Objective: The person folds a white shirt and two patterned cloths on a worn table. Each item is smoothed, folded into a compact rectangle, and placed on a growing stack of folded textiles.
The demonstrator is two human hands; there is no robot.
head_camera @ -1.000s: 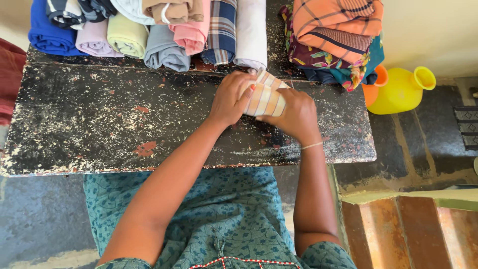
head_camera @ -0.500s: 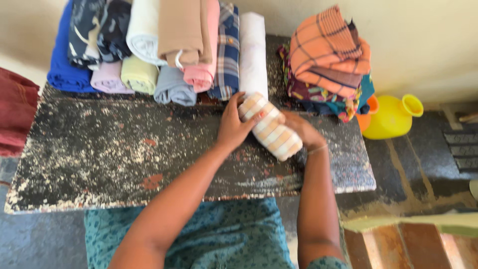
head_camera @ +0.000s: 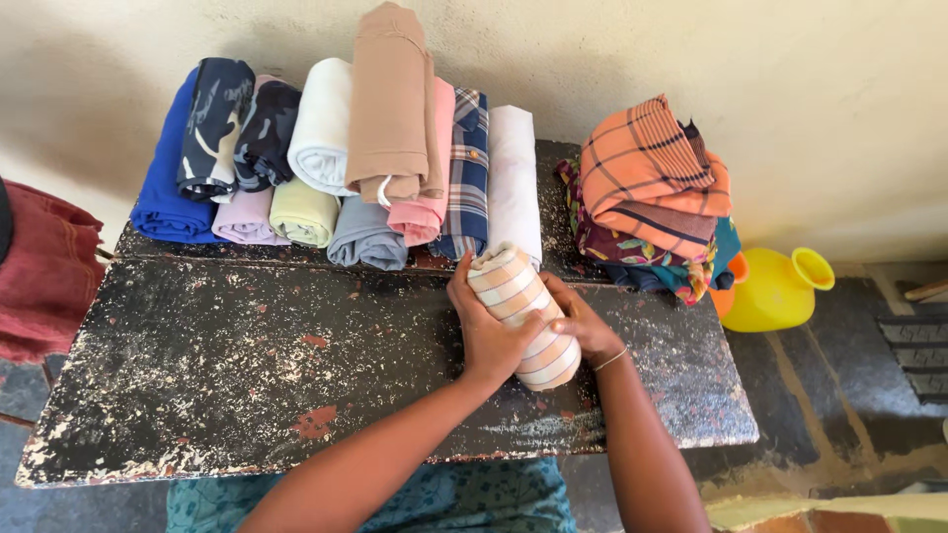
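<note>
Both hands, left hand (head_camera: 491, 331) & right hand (head_camera: 583, 326), gripping soft, light striped cloth roll (head_camera: 521, 311) mid-length on table (head_camera: 247, 385), prob. squashing easily.

Bare forearms, thin bangle (head_camera: 612, 359) on right wrist, teal patterned garment (head_camera: 395, 498)

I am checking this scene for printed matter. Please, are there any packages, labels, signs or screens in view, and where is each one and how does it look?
None in view: no package, label, sign or screen.
Only cloth rolls on the worn black table, a folded pile, a yellow pot on the floor, and a striped roll between the left hand and right hand.
</note>
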